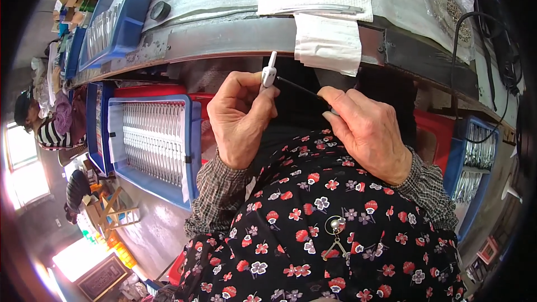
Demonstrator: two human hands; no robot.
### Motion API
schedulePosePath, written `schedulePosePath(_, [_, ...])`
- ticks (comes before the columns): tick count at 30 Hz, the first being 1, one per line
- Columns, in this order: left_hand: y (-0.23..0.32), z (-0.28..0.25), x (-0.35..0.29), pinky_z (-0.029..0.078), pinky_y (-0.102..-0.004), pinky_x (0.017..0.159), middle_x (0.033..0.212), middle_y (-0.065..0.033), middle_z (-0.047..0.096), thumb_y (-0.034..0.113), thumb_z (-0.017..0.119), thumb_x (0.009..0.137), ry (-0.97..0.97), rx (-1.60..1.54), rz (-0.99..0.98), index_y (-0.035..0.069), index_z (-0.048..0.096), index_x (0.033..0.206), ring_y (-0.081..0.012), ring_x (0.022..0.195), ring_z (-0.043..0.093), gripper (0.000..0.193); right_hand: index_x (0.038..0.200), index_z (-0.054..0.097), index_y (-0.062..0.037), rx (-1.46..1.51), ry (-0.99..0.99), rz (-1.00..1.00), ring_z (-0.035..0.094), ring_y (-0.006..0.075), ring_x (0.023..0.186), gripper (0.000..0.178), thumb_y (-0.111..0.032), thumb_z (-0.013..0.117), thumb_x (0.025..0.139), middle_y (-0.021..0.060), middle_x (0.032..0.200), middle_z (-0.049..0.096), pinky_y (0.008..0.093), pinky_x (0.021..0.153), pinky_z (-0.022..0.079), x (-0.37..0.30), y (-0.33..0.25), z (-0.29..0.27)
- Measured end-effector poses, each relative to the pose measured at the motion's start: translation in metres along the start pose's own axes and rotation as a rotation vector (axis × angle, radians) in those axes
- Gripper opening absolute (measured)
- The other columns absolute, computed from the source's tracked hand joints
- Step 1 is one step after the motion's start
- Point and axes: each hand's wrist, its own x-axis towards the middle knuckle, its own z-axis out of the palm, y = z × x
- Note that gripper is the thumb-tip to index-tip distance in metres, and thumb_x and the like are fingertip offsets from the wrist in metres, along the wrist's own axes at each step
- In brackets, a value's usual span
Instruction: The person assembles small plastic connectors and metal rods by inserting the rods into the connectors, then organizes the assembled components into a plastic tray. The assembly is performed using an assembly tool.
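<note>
Between the thumb and fingers of my left hand is a silver drawing compass, its slim handle pointing up and its legs mostly hidden by the fingers. My right hand grips a thin screwdriver with a dark shaft; most of its handle is covered by the palm. The shaft's tip points left at the compass head, very close to it; whether they touch I cannot tell. Both hands are above my lap, in front of the table edge, over a black floral apron.
The worktable crosses ahead, with a white cloth over its edge. A blue tray of silver instruments stands at left, another blue bin at right. A black cable loops at far right. Other people are at far left.
</note>
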Motion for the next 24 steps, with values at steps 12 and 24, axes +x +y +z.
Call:
schedulePosePath(12, [0.004, 0.001, -0.009, 0.042, -0.0181, 0.054, 0.087, -0.0042, 0.068, -0.001, 0.063, 0.091, -0.056, -0.064, -0.03, -0.002, 0.062, 0.103, -0.0041, 0.064, 0.057, 0.012, 0.113, 0.059, -0.0077, -0.046, 0.009, -0.023, 0.061, 0.0298, 0.062, 0.03, -0.009, 0.07, 0.085, 0.0103, 0.071, 0.052, 0.041, 0.052, 0.049, -0.005, -0.003, -0.002])
schedulePosePath(24, [-0.011, 0.003, -0.009, 0.045, -0.0165, 0.061, 0.084, 0.0008, 0.065, -0.006, 0.066, 0.088, 0.075, 0.204, 0.182, -0.002, 0.065, 0.105, -0.0011, 0.07, 0.057, 0.018, 0.112, 0.061, -0.0081, 0.08, -0.007, 0.018, 0.061, 0.0308, 0.063, 0.03, -0.01, 0.071, 0.084, 0.0106, 0.072, 0.052, 0.0414, 0.055, 0.049, -0.001, -0.001, 0.006])
